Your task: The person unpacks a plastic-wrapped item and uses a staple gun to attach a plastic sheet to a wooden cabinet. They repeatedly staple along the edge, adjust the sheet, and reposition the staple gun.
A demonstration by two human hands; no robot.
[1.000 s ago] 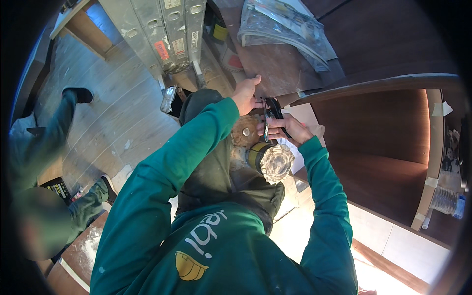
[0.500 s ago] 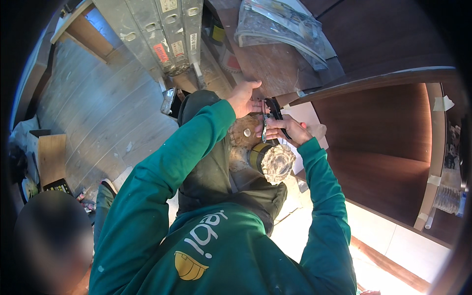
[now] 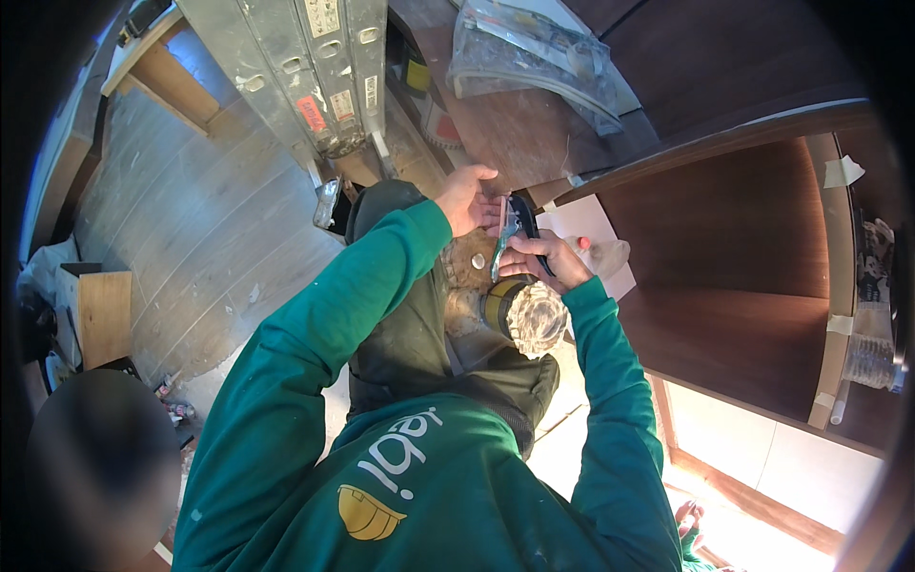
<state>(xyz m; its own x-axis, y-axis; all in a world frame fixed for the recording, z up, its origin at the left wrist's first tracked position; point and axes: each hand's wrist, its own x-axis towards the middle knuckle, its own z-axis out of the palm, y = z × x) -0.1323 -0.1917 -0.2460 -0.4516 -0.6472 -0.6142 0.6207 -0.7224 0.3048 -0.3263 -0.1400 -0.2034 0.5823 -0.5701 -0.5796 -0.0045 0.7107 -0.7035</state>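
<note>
Dark cabinet (image 3: 724, 329) alongside, our right hand (image 3: 560, 261) clamps the black-handled tool (image 3: 523, 217), long axis pointing away from us, just right of our left hand (image 3: 465, 202), fingers and thumb apart.

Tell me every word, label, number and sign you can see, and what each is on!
I don't copy out writing, but here's where it is:
Green sweatshirt: big white lettering above a yellow helmet picture.
Red-orange sticker on the metal ladder: too small to read clearly.
Pale labels on the ladder: also too small.
Dark container with a yellow band: none I can make out.
Black-handled tool in the right hand: none either.
</note>
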